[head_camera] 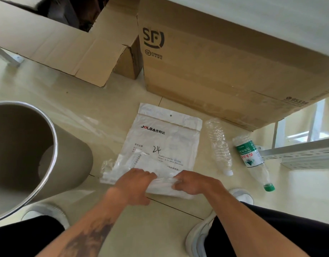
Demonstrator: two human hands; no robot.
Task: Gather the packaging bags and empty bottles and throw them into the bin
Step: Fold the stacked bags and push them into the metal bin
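Note:
A white packaging bag (167,138) with black print lies flat on the tiled floor. Its near edge is bunched up and pinched between my left hand (134,184) and my right hand (193,182). A smaller clear plastic bag (109,169) pokes out under its left corner. Right of the bag lie two empty bottles: a clear crushed bottle (219,145) with a white cap, and a bottle with a green label (250,154) and green cap. The grey round bin (54,145) stands open at the left, close to my left hand.
Two cardboard boxes stand behind the bag: an open one (67,45) at the back left and a large printed one (224,62) at the back right. A white metal rail (299,154) lies at the right. My knees and white shoes (199,236) frame the near floor.

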